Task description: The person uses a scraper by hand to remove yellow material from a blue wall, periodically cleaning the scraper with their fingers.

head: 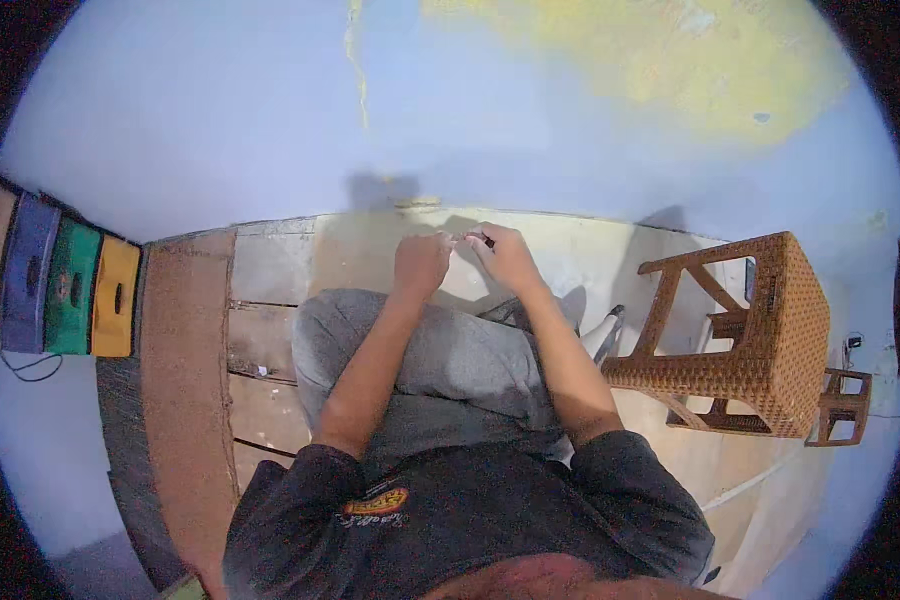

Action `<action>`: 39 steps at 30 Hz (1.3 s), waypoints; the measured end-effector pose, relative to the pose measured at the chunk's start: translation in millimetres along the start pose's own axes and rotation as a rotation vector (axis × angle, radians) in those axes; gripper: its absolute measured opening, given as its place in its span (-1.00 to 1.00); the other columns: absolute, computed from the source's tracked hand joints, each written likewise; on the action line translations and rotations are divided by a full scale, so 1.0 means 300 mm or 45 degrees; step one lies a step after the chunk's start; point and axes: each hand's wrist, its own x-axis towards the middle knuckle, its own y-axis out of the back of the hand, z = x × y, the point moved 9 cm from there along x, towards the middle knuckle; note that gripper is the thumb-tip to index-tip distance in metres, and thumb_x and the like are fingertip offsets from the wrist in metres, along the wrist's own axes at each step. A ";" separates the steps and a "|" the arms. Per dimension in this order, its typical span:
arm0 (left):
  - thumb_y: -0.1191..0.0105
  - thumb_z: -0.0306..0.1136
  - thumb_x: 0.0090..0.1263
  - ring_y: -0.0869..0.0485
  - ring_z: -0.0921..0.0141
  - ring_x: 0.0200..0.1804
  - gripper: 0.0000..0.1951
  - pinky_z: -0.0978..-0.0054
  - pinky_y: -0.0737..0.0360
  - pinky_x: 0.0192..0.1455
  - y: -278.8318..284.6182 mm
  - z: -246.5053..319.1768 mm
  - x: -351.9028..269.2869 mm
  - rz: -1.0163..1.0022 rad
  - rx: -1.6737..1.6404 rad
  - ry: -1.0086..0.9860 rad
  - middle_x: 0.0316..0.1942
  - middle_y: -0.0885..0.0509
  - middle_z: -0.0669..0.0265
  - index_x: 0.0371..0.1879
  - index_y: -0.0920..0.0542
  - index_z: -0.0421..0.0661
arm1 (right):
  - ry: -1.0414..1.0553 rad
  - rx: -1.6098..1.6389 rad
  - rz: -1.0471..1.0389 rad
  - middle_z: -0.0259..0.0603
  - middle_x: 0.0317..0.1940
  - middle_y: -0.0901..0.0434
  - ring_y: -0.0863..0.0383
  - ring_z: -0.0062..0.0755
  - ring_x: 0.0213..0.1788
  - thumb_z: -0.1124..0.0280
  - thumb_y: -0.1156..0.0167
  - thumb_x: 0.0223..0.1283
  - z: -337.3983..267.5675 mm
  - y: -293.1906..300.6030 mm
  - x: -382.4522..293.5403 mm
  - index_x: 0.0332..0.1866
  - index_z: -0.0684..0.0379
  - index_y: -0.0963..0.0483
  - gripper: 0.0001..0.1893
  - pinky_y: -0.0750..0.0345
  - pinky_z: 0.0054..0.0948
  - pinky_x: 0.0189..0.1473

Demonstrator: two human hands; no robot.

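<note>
My left hand [421, 264] and my right hand [510, 259] are raised in front of my crossed legs, close to the wall. Both have their fingers pinched, the tips only a short gap apart. A small thin thing [460, 237] spans the fingertips; it is too small and blurred to name. Something dark shows by the right thumb, mostly hidden by the fingers. Below the hands lie my legs in grey trousers [450, 360].
A brown woven-pattern plastic stool [799, 337] lies on its side at right, with a smaller brown piece [844, 409] behind it. Coloured drawers [71, 289] with a dark cable [34, 369] stand at left. A brown strip [187, 360] borders floor boards [266, 337]. The wall [285, 112] has peeling paint.
</note>
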 end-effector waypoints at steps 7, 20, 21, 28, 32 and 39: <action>-0.08 -0.16 0.41 -0.69 0.05 -0.33 -0.76 0.10 -0.60 -0.20 0.015 -0.005 -0.018 0.159 -0.111 -0.046 -0.46 -0.69 0.08 -0.25 -0.68 -0.07 | -0.063 -0.075 -0.041 0.09 -0.27 -0.65 -0.63 0.14 -0.14 0.30 -0.21 0.23 0.000 -0.001 -0.002 -0.20 0.26 -0.61 -0.78 -0.54 -0.09 -0.06; -0.05 0.02 0.42 -0.70 0.07 -0.16 -0.60 0.07 -0.60 -0.06 -0.034 -0.046 -0.004 -0.008 -0.084 0.030 -0.23 -0.73 0.10 -0.13 -0.73 -0.06 | 0.007 0.017 -0.013 0.08 -0.31 -0.65 -0.62 0.02 -0.29 0.35 -0.23 0.24 0.011 0.025 -0.002 -0.15 0.24 -0.63 -0.80 -0.54 -0.22 -0.17; -0.05 0.01 0.42 -0.71 0.08 -0.21 -0.62 0.08 -0.62 -0.14 -0.021 -0.042 -0.011 0.043 -0.058 -0.004 -0.29 -0.73 0.11 -0.17 -0.73 -0.04 | -0.035 0.024 -0.047 0.10 -0.29 -0.65 -0.62 0.11 -0.24 0.33 -0.22 0.24 -0.012 0.030 0.001 -0.15 0.24 -0.63 -0.79 -0.55 -0.15 -0.12; -0.02 -0.03 0.45 -0.71 0.10 -0.30 -0.63 0.08 -0.63 -0.23 0.000 -0.012 -0.018 -0.025 0.103 -0.045 -0.39 -0.71 0.06 -0.32 -0.73 -0.07 | -0.062 0.055 -0.050 0.13 -0.23 -0.65 -0.63 0.18 -0.13 0.32 -0.21 0.24 -0.022 0.033 -0.001 -0.14 0.28 -0.61 -0.76 -0.54 -0.11 -0.02; -0.03 -0.09 0.43 -0.70 0.05 -0.28 -0.66 0.07 -0.61 -0.21 -0.017 -0.032 -0.007 -0.089 0.068 0.018 -0.37 -0.71 0.04 -0.31 -0.70 -0.12 | -0.022 0.004 -0.030 0.13 -0.19 -0.66 -0.63 0.15 -0.09 0.33 -0.22 0.23 0.005 0.017 0.000 -0.12 0.27 -0.62 -0.76 -0.54 -0.12 0.01; -0.03 -0.15 0.42 -0.66 -0.02 -0.12 -0.63 0.03 -0.54 0.02 0.066 0.023 -0.032 0.267 -0.227 -0.168 -0.17 -0.69 0.00 0.04 -0.58 -0.15 | -0.085 0.031 -0.169 0.06 -0.18 -0.67 -0.62 0.13 -0.07 0.35 -0.23 0.19 -0.038 0.009 -0.008 -0.12 0.21 -0.63 -0.78 -0.55 -0.12 0.01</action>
